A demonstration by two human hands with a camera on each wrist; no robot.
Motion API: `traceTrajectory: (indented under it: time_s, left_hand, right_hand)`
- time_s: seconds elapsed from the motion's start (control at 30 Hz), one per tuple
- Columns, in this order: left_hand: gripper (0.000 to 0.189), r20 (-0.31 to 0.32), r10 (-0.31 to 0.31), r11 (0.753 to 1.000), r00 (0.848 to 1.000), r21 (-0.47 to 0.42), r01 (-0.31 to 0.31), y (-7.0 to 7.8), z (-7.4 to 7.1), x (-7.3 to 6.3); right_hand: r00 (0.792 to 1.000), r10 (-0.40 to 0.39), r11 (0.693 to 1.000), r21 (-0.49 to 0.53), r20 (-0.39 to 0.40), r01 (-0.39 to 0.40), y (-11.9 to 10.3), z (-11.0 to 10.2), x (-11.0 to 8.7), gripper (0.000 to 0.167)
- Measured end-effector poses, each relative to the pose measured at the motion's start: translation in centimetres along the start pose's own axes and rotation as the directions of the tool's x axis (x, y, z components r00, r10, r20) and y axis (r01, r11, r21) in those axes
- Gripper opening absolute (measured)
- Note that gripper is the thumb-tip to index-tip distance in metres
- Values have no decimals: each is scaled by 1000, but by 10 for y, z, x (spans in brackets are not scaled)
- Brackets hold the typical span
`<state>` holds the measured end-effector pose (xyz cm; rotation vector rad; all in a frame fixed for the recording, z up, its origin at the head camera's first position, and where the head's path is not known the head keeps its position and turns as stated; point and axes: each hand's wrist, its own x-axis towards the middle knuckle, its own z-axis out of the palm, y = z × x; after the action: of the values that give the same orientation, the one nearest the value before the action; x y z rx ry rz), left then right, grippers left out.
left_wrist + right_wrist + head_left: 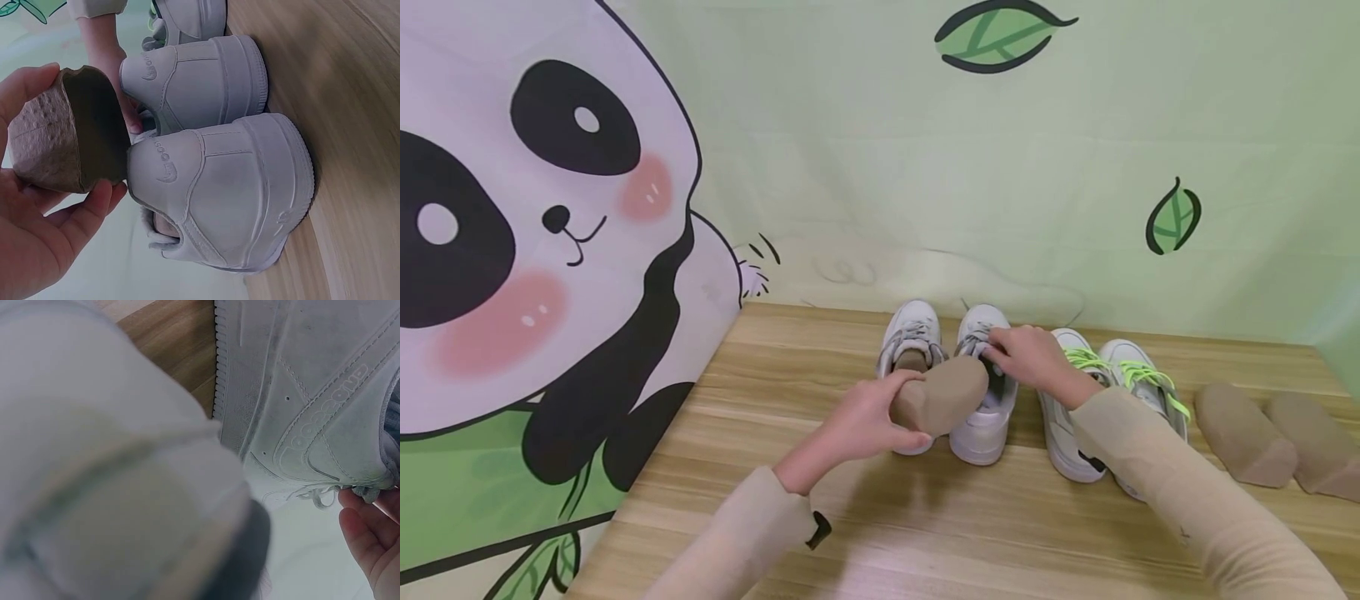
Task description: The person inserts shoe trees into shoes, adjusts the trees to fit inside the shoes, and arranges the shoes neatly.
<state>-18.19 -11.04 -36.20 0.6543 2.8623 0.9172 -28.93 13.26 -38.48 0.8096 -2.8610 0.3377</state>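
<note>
My left hand (857, 425) grips a brown moulded-pulp shoe insert (951, 396), thumb on one side and fingers on the other. In the left wrist view the insert (47, 137) shows its hollow dark inside, close behind the shoe heels. The right hand (1033, 358) pinches the tongue at the grey laces of a white sneaker (979, 437), whose opening faces me. To its left stands the matching white sneaker (917, 315) with a brown insert (912, 360) inside, partly covered by the held one. The right wrist view shows my fingertips (362, 537) at the laces.
Right of this pair stand two white sneakers (1063, 442) with bright green laces, partly behind my right sleeve. Two more brown inserts (1243, 433) lie at the far right of the wooden surface (760, 375). Behind rises a pale green backdrop (850, 125) with a panda print.
</note>
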Motion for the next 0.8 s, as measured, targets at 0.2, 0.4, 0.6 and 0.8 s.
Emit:
traceTrajectory:
  time_s: [0.2, 0.4, 0.6, 0.8]
  left_hand:
    - [68, 36, 22, 1000, 999, 16, -23, 2, 0, 6]
    - [68, 74, 39, 999, 997, 12, -40, 3, 0, 13]
    - [69, 111, 48, 999, 993, 9, -49, 6, 2, 19]
    - [67, 106, 48, 999, 993, 12, -50, 8, 6, 24]
  right_hand:
    - [999, -22, 1000, -2, -29, 22, 2, 3, 1, 27]
    - [998, -46, 999, -9, -51, 45, 4, 4, 2, 28]
    - [997, -49, 999, -1, -53, 50, 5, 2, 2, 28]
    - [998, -46, 999, 16, -52, 47, 5, 1, 1, 27]
